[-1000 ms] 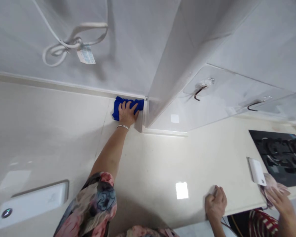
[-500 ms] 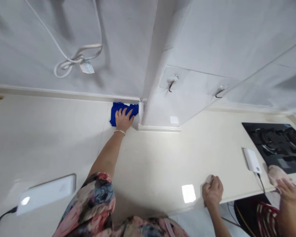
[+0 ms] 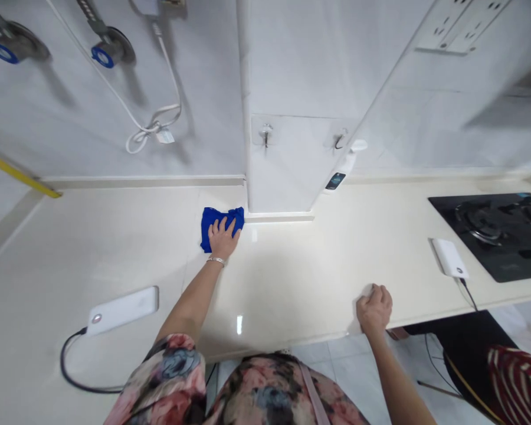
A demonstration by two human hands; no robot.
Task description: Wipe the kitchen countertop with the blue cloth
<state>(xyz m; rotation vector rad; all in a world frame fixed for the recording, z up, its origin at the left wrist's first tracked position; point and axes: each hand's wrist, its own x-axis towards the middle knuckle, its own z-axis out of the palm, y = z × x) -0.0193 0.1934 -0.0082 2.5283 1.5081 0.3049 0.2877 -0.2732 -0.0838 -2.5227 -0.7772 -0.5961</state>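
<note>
A crumpled blue cloth (image 3: 209, 231) lies on the cream countertop (image 3: 283, 277), close to the corner of the wall pillar. My left hand (image 3: 223, 236) presses down on it from above, fingers spread and bent into the fabric; a bracelet circles that wrist. Over by the counter's front edge, my right hand (image 3: 374, 308) rests with its fingers curled in. Whatever those fingers may hold is hidden.
A white power bank (image 3: 124, 310) with a black cable lies at left, another white power bank (image 3: 449, 258) beside the black gas hob (image 3: 504, 236). Hooks (image 3: 266, 136) are on the pillar. A yellow strip (image 3: 22, 172) stands at far left. A person's striped clothing (image 3: 515, 381) shows at lower right.
My left hand and the blue cloth have come away from the back ledge, toward me. The view has shifted. The other person's hand with a pale cloth has left the view.
</note>
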